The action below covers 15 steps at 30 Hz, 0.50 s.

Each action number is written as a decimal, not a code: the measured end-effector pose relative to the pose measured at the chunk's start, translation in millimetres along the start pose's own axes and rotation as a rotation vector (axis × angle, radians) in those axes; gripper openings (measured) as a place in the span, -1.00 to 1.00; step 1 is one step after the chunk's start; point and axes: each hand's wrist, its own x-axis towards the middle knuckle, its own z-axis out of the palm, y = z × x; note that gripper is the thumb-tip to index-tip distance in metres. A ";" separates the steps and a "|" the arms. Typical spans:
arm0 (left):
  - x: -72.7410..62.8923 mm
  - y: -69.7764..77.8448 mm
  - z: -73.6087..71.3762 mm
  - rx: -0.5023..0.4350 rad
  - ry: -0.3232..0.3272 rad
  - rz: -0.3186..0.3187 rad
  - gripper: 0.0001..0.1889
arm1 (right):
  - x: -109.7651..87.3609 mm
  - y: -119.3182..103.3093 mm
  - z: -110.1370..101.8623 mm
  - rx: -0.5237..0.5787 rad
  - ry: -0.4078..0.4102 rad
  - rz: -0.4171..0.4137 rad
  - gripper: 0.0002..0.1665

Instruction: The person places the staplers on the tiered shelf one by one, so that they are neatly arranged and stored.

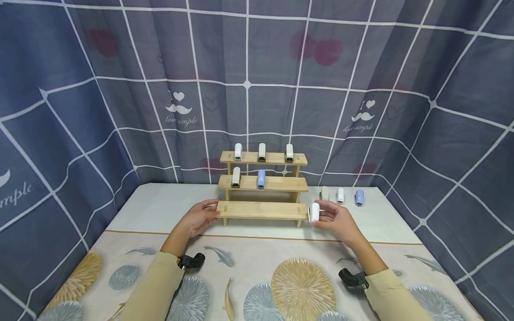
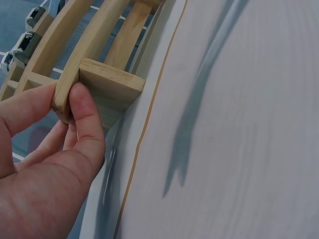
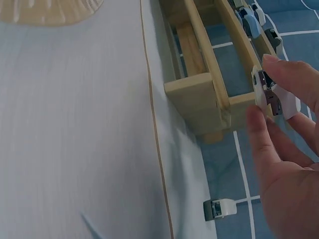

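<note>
A three-step wooden display stand [image 1: 261, 209] stands on the table against the curtain. My left hand [image 1: 200, 217] pinches the left end of its lowest board [image 2: 70, 82] between thumb and fingers. At the opposite end, my right hand [image 1: 339, 221] holds a small white stapler [image 1: 314, 212] between thumb and fingertips, just beside the lowest board. Metal parts of that stapler [image 3: 286, 99] show in the right wrist view. On the top step sit a white stapler [image 1: 238, 151] and two cream ones [image 1: 262, 152]. The middle step carries a cream stapler [image 1: 236, 177] and a blue one [image 1: 261, 179].
Behind my right hand, a cream stapler [image 1: 324, 193], a white stapler [image 1: 340, 195] and a blue stapler [image 1: 359, 197] stand on the table. A patterned tablecloth [image 1: 241, 263] covers the front. A blue checked curtain [image 1: 273, 107] encloses the back and sides.
</note>
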 end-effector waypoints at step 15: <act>0.4 -0.4 -0.8 -0.003 0.002 -0.001 -0.27 | 25.1 -9.4 16.5 0.010 -0.004 -0.037 -0.10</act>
